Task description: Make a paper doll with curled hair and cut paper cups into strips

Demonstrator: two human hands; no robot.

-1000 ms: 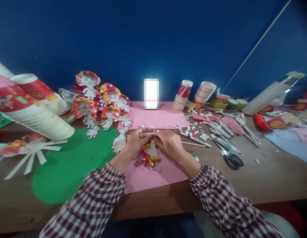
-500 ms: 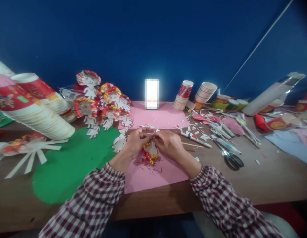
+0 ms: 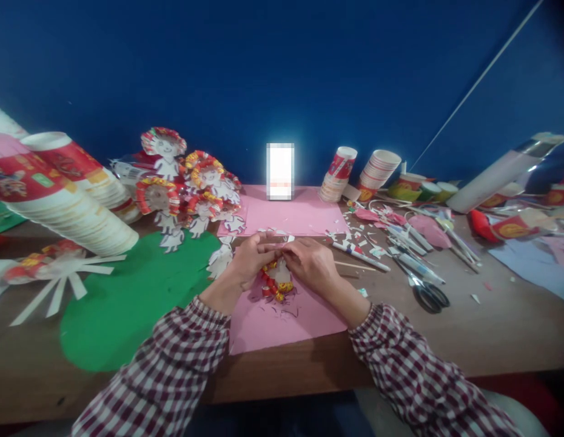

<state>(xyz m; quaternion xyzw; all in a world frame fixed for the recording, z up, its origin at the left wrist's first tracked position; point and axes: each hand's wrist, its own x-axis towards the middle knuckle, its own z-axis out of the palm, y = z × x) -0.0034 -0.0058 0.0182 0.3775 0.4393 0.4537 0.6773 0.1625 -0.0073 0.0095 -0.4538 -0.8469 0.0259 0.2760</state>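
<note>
My left hand (image 3: 248,261) and my right hand (image 3: 310,260) meet over a pink paper sheet (image 3: 282,331). Both have their fingers closed around a paper-cup doll (image 3: 283,275), whose rim of curled red and yellow strips (image 3: 278,288) hangs below the fingers. Fingers hide its upper part, so the exact grip does not show. Dark thin scraps lie on the pink sheet under it. Just left of my left hand rests a white paper cutout figure (image 3: 221,260).
Finished paper dolls (image 3: 164,145) stand at the back left, beside a green paper sheet (image 3: 136,309). Tilted cup stacks (image 3: 77,206) lean at far left. On the right lie scissors (image 3: 427,294), a marker (image 3: 361,256), several tools and white scraps. More cup stacks (image 3: 377,170) stand behind.
The view has shifted very slightly. Both hands stay together at the doll, with only tiny finger movement.
</note>
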